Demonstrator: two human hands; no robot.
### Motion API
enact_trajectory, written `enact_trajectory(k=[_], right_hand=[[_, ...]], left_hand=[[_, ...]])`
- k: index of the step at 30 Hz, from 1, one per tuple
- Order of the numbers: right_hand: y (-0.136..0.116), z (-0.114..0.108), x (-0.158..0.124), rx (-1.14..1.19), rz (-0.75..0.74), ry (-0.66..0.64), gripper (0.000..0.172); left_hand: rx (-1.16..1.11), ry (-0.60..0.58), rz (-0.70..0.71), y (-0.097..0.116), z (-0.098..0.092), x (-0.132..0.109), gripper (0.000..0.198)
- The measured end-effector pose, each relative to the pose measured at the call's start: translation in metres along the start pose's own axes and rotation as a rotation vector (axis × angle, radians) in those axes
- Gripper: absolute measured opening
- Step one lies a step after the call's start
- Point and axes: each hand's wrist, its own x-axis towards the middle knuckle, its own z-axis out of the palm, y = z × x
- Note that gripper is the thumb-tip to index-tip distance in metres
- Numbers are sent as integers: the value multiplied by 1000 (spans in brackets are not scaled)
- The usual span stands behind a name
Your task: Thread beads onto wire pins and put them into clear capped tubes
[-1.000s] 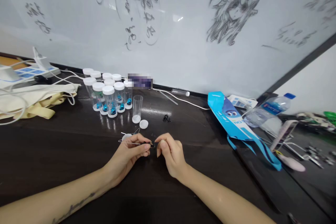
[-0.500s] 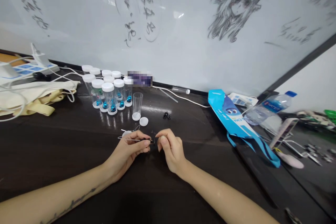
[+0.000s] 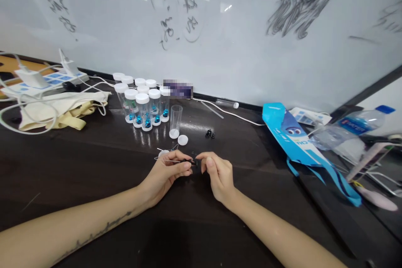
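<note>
Head view: thin metal tool (image 3: 168,160), prob. tweezers, lies w/ its long axis roughly level, left to right. Its front end points right toward the right hand (image 3: 220,173) and its rear end sticks out left of the left hand (image 3: 166,173). It sits low over the dark table (image 3: 94,163), near centre, in front of the open clear vial (image 3: 176,121).

A tiny black bit (image 3: 194,162) is at the tool's front end, between both hands.

Left hand: thumb and fingers closed around the tool, wrist low on the table, forearm coming in from bottom left.

Right hand: fingers curled, thumb and index pressed together just beside the black bit; can't tell if they actually pinch it. Forearm comes in from bottom right.

Tool tips are hidden by fingers, and the black bit is too small to make out its shape.

A white cap (image 3: 182,140) lies by the open vial, w/ capped vials (image 3: 143,102) behind it.

Blue pouch (image 3: 290,134) and water bottle (image 3: 354,127) are at right; the bottle is cut off at the edge.
</note>
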Motion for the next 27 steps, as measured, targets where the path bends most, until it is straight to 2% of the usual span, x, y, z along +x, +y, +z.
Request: enact_trajectory(k=[14, 20, 27], right_hand=[[-1, 3, 5, -26, 38, 60, 32], [2, 2, 7, 38, 144, 96, 32], [9, 6, 10, 286, 345, 30, 28]], left_hand=[[-4, -16, 13, 0, 4, 0, 15], [0, -25, -16, -1, 10, 7, 18], [-46, -20, -38, -1, 9, 10, 17]])
